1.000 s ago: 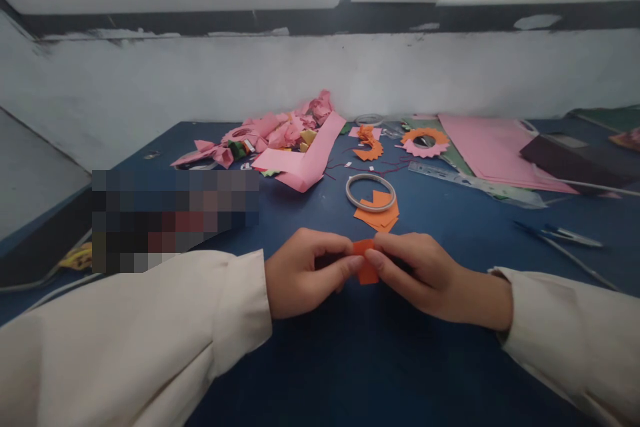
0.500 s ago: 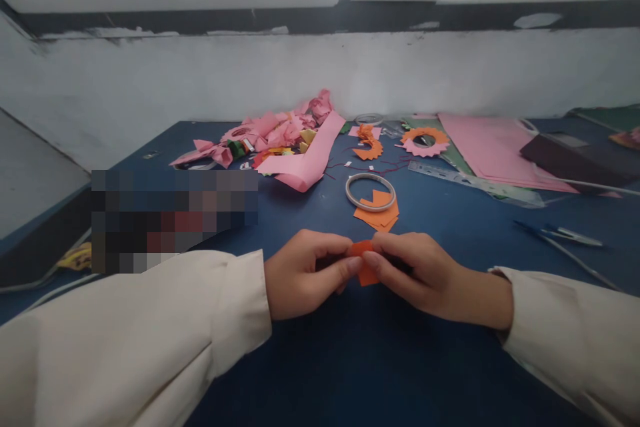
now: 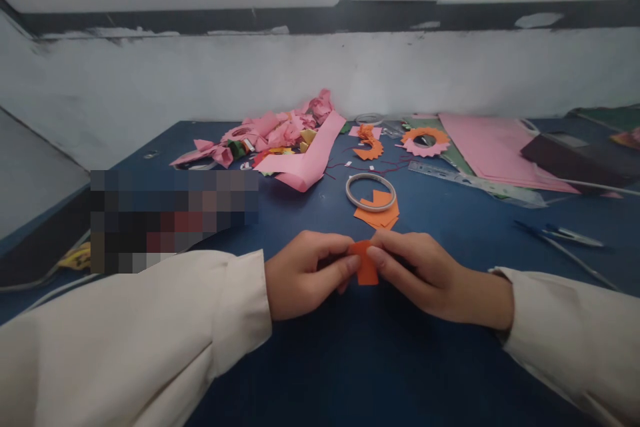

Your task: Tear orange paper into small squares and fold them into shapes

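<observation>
A small piece of orange paper (image 3: 368,267) is held up between my two hands, just above the blue table (image 3: 320,373). My left hand (image 3: 313,273) pinches its left edge between thumb and fingers. On the opposite edge, my right hand (image 3: 425,273) grips it with thumb and forefinger. The paper looks folded, though fingertips cover its upper corners. Just beyond my hands lie several loose orange paper pieces (image 3: 383,216), with a roll of narrow tape (image 3: 349,195) resting on top of them.
Crumpled pink paper (image 3: 270,130) is heaped at the back left, beside a curled pink strip (image 3: 313,160). Toothed paper rings (image 3: 425,141) lie at the back. To the right are a clear ruler (image 3: 470,183), pink sheets (image 3: 490,147) and a pen (image 3: 573,235). A blurred patch hides the left side.
My right thumb has shifted slightly right along the orange paper, so more of its face shows between my hands. Everything else stays where it was.
</observation>
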Tool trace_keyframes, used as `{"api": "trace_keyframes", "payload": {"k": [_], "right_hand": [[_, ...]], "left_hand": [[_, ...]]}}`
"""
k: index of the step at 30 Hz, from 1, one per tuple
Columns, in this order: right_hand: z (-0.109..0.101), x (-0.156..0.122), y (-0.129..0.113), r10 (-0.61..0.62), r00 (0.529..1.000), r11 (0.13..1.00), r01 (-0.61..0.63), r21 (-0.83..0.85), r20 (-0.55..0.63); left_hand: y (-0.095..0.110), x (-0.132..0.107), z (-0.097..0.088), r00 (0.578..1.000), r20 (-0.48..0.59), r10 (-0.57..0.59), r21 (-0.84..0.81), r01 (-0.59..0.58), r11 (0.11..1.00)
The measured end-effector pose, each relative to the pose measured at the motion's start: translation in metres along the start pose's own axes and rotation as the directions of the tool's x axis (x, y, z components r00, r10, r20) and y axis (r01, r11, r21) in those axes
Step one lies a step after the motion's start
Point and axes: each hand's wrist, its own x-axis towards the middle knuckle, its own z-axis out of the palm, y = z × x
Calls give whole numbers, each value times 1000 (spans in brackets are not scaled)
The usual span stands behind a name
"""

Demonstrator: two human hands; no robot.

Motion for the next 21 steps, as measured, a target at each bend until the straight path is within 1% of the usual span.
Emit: {"api": "trace_keyframes", "payload": {"k": [6, 9, 12, 17, 21], "right_hand": [[3, -1, 3, -15, 999, 1000, 14, -23, -38], [2, -1, 3, -23, 999, 999, 22, -26, -24], [1, -1, 0, -4, 1000, 1000, 4, -12, -13], [-1, 2, -2, 32, 999, 999, -33, 36, 27], [0, 2, -2, 37, 999, 999, -38, 33, 31]], "left_hand": [[-1, 2, -1, 1000, -6, 8, 47, -7, 999], [-1, 3, -1, 1000, 9, 2, 20, -2, 1000], [-1, 3, -1, 1000, 22, 0, 10, 0, 1000], [-1, 3, -1, 999, 37, 8, 36, -9, 999], [0, 3, -2, 999, 24, 24, 73, -25, 997]]}}
